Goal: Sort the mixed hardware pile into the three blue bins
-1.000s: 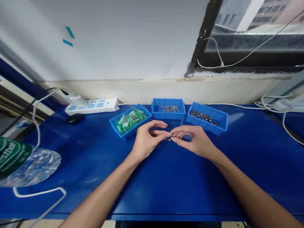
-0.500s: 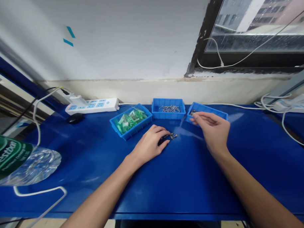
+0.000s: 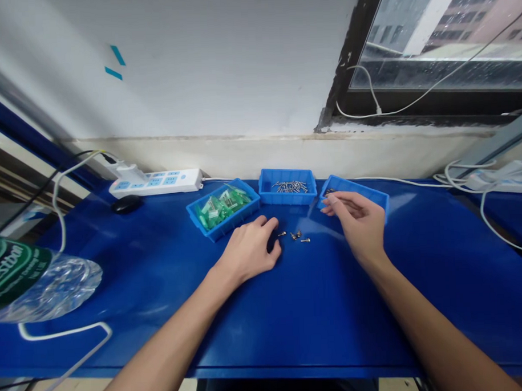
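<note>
Several small brass-coloured screws (image 3: 296,235) lie loose on the blue table. Just left of them rests my left hand (image 3: 253,248), its thumb and fingers apart with nothing between them. My right hand (image 3: 359,221) is over the near side of the right blue bin (image 3: 374,195), thumb and fingertips pressed together; what they hold, if anything, is too small to name. A few dark pieces show inside that bin, partly hidden by the hand. The middle blue bin (image 3: 288,198) holds long silver screws. Green and clear packets fill the left blue bin (image 3: 217,232).
A white power strip (image 3: 158,183) and a black mouse (image 3: 126,204) sit at the back left. At the left edge is a large water bottle (image 3: 45,280) above a white cable (image 3: 69,329). More cables and a plug (image 3: 495,179) lie at the right.
My left hand has drawn back slightly and its fingers have come away from the loose screws, which now lie more spread out. The right hand stays at the right bin.
</note>
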